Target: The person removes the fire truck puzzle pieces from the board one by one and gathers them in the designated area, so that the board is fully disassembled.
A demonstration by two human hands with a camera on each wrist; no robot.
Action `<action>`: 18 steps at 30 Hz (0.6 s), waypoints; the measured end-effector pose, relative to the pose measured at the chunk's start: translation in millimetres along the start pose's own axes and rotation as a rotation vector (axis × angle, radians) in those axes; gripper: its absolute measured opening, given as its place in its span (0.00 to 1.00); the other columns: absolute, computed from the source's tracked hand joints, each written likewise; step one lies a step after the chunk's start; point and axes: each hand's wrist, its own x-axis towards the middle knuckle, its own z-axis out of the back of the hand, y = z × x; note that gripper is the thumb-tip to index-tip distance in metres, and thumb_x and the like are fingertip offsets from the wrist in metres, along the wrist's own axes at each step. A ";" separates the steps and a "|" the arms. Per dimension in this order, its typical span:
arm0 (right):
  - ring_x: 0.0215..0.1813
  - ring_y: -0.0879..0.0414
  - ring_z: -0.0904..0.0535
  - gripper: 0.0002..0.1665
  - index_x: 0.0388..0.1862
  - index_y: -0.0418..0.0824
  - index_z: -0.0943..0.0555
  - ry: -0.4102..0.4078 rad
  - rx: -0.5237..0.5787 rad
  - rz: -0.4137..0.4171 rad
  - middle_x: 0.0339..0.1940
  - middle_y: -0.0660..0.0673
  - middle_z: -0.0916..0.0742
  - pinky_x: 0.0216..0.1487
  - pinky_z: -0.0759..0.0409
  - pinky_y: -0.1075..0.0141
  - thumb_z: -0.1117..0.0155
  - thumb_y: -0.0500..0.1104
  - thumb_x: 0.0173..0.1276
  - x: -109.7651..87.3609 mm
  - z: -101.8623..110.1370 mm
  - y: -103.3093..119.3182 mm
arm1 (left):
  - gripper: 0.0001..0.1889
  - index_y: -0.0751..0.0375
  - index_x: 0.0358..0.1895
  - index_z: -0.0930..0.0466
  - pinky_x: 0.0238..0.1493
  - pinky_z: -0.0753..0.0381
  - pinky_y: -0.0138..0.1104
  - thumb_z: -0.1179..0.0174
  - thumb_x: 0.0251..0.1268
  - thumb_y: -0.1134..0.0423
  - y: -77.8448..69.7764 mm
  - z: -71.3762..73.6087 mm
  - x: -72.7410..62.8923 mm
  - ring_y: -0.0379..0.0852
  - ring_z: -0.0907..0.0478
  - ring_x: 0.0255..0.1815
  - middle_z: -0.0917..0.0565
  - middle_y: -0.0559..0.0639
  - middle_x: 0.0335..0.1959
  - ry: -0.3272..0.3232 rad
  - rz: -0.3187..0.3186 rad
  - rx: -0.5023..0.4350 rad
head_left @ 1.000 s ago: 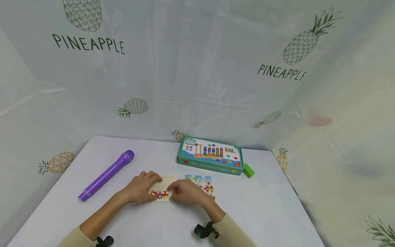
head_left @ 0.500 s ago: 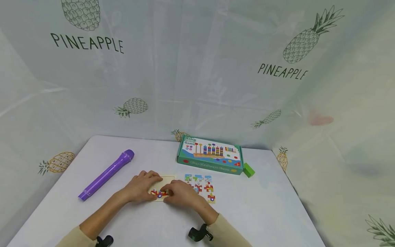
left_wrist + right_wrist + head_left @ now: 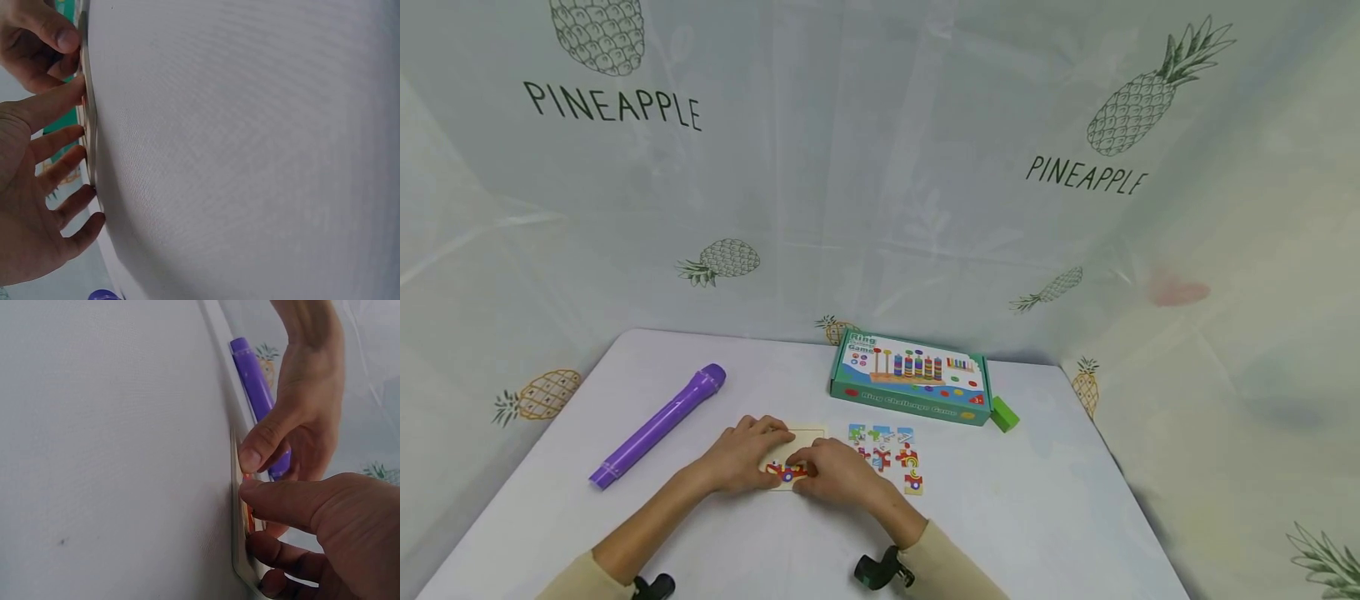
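Observation:
A pale wooden puzzle board [image 3: 811,436] lies on the table, a red and blue vehicle picture [image 3: 785,472] partly assembled along its lower part. My left hand [image 3: 743,457] rests over the board's left side, thumb low and fingers high; the left wrist view has these fingers spread, tips at the board's edge [image 3: 92,134]. Over the right part, my right hand [image 3: 844,473] pinches a small puzzle piece [image 3: 250,519] between thumb and fingers, down at the board. Most of that piece is hidden behind the fingers. Several loose puzzle pieces [image 3: 907,456] lie in columns just right of this hand.
Behind the pieces sits a green Ring Challenge Game box [image 3: 912,377], with a green block [image 3: 1004,414] at its right corner. A purple tube with a rounded end [image 3: 658,427] lies left of the left hand. A pineapple-print curtain [image 3: 880,167] hangs behind the table.
My right hand has moved left across the board to the vehicle picture, uncovering more of the loose pieces. The left hand has stayed in place.

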 end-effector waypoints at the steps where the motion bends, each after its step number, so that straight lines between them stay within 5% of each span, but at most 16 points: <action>1: 0.31 0.67 0.31 0.20 0.57 0.52 0.15 0.000 0.001 0.001 0.28 0.60 0.23 0.32 0.33 0.74 0.28 0.49 0.66 0.1 0.1 0.4 | 0.34 0.56 0.63 0.20 0.45 0.28 0.50 0.24 0.49 0.52 0.2 -0.2 -0.1 0.54 0.30 0.55 0.24 0.50 0.61 0.000 0.001 0.003; 18: 0.34 0.68 0.29 0.13 0.50 0.50 0.14 -0.038 0.079 -0.076 0.37 0.55 0.20 0.34 0.29 0.74 0.29 0.45 0.66 2.2 0.0 8.3 | 0.34 0.56 0.63 0.21 0.45 0.28 0.51 0.24 0.50 0.52 2.8 -3.6 -0.1 0.55 0.30 0.55 0.24 0.50 0.61 -0.010 -0.011 0.015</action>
